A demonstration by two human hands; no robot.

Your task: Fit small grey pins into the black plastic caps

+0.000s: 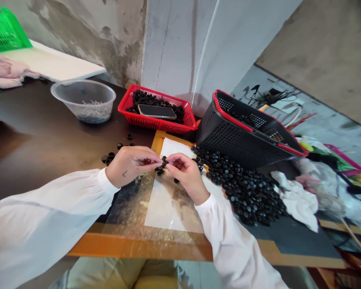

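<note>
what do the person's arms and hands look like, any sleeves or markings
The left sleeve and right sleeve are white, long and loose, gathered in at the ends. The left hand and right hand are bare, without gloves. A small dark tick-shaped mark shows on the left hand, near the wrist.

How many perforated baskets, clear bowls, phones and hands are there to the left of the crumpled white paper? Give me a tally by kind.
Baskets: 3 (green basket, red basket, black basket)
Clear bowl: 1
Phone: 1
Hands: 2 (left hand and right hand, fingertips at a small black part)
Total: 7
</note>
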